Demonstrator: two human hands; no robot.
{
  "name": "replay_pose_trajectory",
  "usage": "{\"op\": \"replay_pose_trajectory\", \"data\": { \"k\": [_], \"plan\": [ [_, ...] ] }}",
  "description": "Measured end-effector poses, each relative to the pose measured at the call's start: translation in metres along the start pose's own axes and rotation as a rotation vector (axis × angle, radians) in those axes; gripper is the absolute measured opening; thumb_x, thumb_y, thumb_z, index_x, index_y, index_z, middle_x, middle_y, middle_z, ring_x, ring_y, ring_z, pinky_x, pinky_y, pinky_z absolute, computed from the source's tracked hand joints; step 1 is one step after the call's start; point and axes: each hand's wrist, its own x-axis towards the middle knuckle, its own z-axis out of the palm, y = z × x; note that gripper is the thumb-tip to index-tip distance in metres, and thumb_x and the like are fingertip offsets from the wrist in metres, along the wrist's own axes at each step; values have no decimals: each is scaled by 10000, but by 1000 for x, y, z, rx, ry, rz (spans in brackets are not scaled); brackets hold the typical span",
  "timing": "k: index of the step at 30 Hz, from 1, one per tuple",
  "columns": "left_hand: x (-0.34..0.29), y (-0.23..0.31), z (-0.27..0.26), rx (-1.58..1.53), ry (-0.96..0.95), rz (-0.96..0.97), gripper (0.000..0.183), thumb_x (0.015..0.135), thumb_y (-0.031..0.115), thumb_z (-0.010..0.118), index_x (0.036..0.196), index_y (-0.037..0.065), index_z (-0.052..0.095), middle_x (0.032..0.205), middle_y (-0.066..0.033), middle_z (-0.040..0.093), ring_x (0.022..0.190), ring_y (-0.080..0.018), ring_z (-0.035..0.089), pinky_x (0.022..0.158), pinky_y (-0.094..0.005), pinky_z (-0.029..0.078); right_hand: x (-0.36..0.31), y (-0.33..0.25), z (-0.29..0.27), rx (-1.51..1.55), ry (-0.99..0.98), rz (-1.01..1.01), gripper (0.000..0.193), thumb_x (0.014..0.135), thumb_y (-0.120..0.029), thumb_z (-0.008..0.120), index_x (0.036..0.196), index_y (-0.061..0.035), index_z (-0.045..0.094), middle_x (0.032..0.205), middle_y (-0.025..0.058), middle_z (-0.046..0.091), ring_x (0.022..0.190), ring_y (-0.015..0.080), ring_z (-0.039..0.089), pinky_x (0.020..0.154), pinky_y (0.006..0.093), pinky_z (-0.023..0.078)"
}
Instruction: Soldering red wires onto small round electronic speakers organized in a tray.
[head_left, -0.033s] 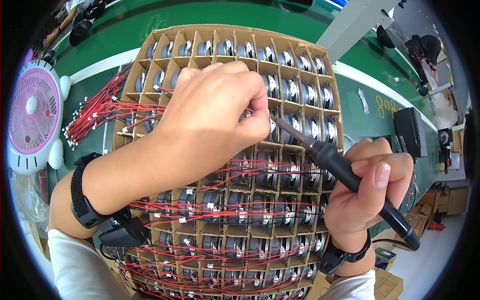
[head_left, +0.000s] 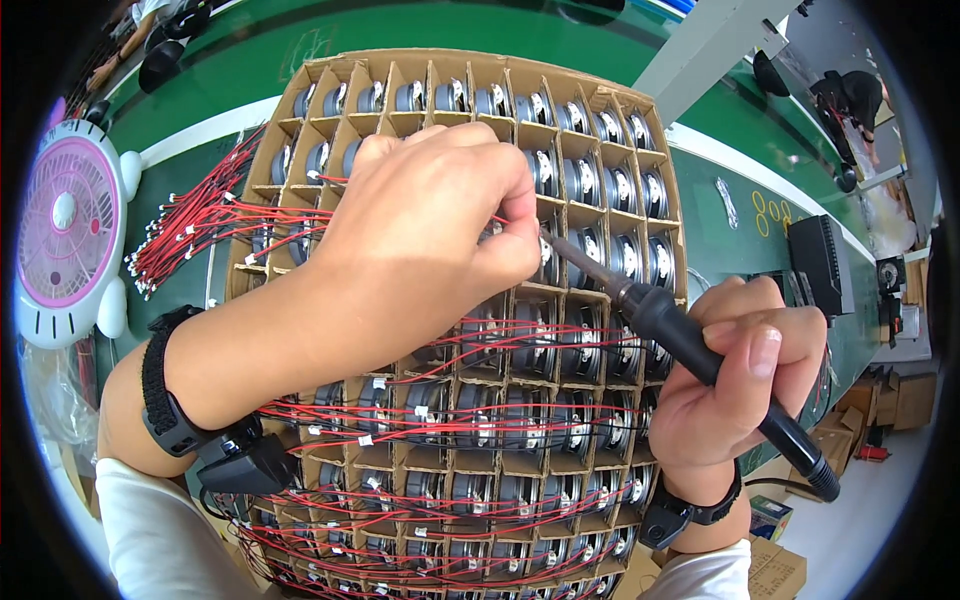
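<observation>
A cardboard box [head_left: 570,76] divided into cells holds rows of small round speakers [head_left: 584,185] standing on edge. My left hand [head_left: 420,220] is over the middle-upper cells, its thumb and forefinger pinched on a thin red wire [head_left: 501,219]; the wire's end is hidden by the fingers. In my right hand [head_left: 745,375] is a black soldering iron [head_left: 675,330], slanting up and left. Its tip reaches a speaker [head_left: 548,256] beside my left fingertips. Whether tip and terminal touch I cannot tell. Red and black wires [head_left: 500,425] with white connectors lie across the nearer rows.
A pink and white fan [head_left: 65,215] stands at the left. Next to the box, a bundle of red wires [head_left: 185,235] spreads onto the green table [head_left: 770,165]. At the right are yellow rings [head_left: 762,215] and a black box-shaped unit [head_left: 822,265]. A grey post [head_left: 700,65] rises behind the box.
</observation>
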Motion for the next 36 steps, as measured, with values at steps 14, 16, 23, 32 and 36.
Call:
{"op": "replay_pose_trajectory", "data": {
  "k": [14, 16, 23, 32, 36],
  "plan": [
    [1, 0, 1, 7, 10, 9, 71, 724, 95, 622, 739, 83, 554, 759, -28, 550, 735, -183, 539, 739, -330, 353, 0, 0, 0, -22, -8, -11, 210, 916, -190, 452, 771, -63, 368, 608, 69, 408, 528, 111, 340, 526, 259, 293],
    [1, 0, 1, -5, 7, 10, 71, 723, 95, 622, 738, 84, 553, 757, -27, 549, 736, -183, 539, 738, -330, 353, 2, 1, -1, -12, 7, -28, 212, 917, -191, 451, 771, -62, 368, 607, 67, 405, 528, 111, 340, 525, 259, 295],
    [0, 1, 0, 15, -5, -2, 71, 725, 97, 620, 736, 84, 552, 756, -23, 547, 739, -180, 535, 740, -329, 349, 1, 2, -2, 17, 22, -32, 222, 926, -198, 447, 767, -58, 379, 604, 65, 401, 521, 112, 338, 521, 258, 300],
    [0, 2, 0, 14, 7, 7, 70, 726, 97, 620, 735, 83, 552, 757, -24, 546, 739, -179, 535, 738, -329, 353, 3, 2, -4, -23, 13, -78, 225, 943, -205, 423, 780, -55, 379, 618, 71, 413, 544, 122, 383, 529, 262, 330],
    [1, -1, -1, -6, 15, 25, 74, 724, 96, 620, 724, 73, 550, 745, -38, 550, 713, -189, 546, 691, -330, 380, 4, 8, -4, -48, 58, -108, 243, 964, -234, 400, 807, -49, 385, 653, 76, 427, 564, 129, 406, 545, 259, 357]
  ]
}}
